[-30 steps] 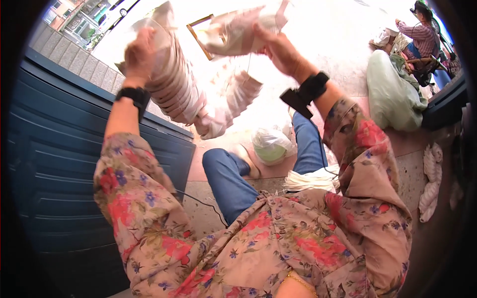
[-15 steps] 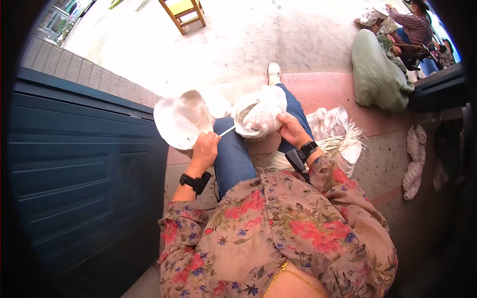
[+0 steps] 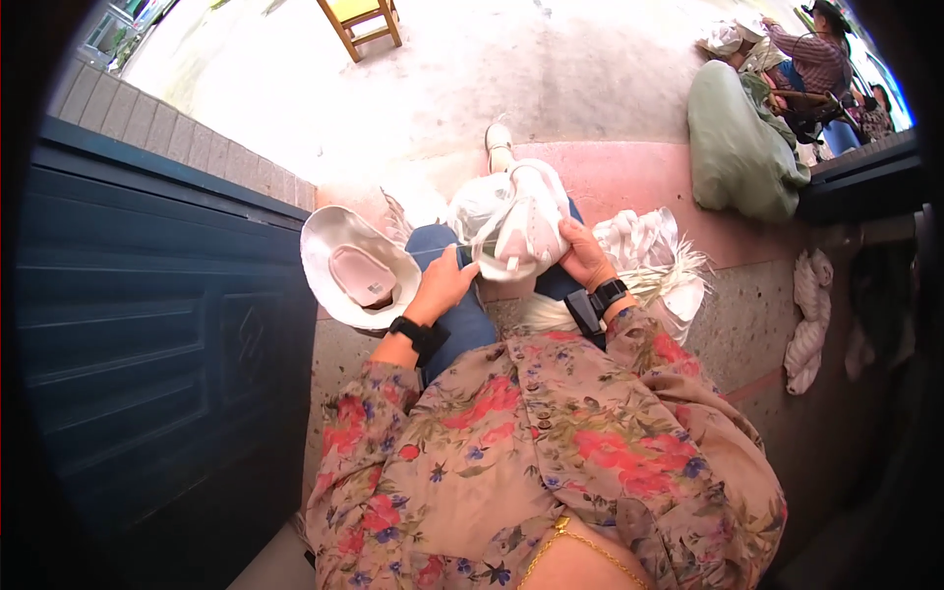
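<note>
Over my knees is a soft white shoe upper (image 3: pixel 531 231) with a pinkish tongue and eyelets. My right hand (image 3: pixel 587 254) grips its right edge, thumb on top and fingers beneath. At its left side my left hand (image 3: pixel 447 283) is closed on a thin white lace (image 3: pixel 464 246) that runs to the upper; part of the lace is blurred. Left of my knee lies another white piece (image 3: pixel 324 241), bowl-like, with a pinkish panel inside. Beside my right leg rests a pile of white uppers (image 3: pixel 639 236) with a bundle of loose laces (image 3: pixel 678 270).
A dark blue panelled door (image 3: pixel 157 324) stands close on my left. A stuffed green sack (image 3: pixel 737 147) sits at the far right, with people (image 3: pixel 811 59) beyond it. A wooden stool (image 3: pixel 359 20) is ahead. A twisted white bundle (image 3: pixel 811 320) lies on the right.
My left hand has moved right and slightly up, nearer the upper. The upper has turned so its tongue and eyelets show more. My foot has shifted left.
</note>
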The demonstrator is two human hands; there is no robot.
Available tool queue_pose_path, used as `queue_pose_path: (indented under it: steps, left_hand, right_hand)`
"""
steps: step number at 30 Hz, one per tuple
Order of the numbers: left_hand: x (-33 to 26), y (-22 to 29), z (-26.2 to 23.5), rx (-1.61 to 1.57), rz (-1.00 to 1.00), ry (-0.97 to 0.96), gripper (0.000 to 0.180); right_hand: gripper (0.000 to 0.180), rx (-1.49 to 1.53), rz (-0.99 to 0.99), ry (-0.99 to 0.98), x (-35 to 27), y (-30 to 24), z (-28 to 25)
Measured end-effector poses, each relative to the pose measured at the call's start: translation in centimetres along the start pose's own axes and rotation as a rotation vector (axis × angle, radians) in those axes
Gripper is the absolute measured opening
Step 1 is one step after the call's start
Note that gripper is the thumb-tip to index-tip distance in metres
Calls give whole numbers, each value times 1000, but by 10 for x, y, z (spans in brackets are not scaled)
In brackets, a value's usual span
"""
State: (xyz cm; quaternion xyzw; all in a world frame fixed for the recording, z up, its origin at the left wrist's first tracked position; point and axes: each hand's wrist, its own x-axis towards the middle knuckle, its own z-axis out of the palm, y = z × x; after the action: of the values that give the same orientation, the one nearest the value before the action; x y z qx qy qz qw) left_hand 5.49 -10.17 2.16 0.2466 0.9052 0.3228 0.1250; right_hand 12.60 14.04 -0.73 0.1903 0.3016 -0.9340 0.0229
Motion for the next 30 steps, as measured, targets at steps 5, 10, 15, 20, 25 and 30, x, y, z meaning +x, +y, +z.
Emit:
queue_pose_path:
  steps: [5,10,15,20,25,30]
  left_hand:
    - [32,6,18,144,-91,-97,33]
    - [28,21,31,254,-209,98,22]
    - [21,0,31,165,-243,257,24]
    - [5,-12,14,-494,-591,250,29]
    - [-3,-30,0,-811,-690,247,28]
    - [-7,-33,-7,-909,-700,200,25]
  right_hand:
    - [33,-80,74,-56,12,2,-4]
    - [35,-1607,-627,509,19,14,20]
    - [31,-1657,-912,237,12,0,54]
    - [21,-1365,-511,315,56,-10,8]
    - [26,-1597,-336,163,98,-3,1]
    - [32,-2030,-395,-138,110,41,41]
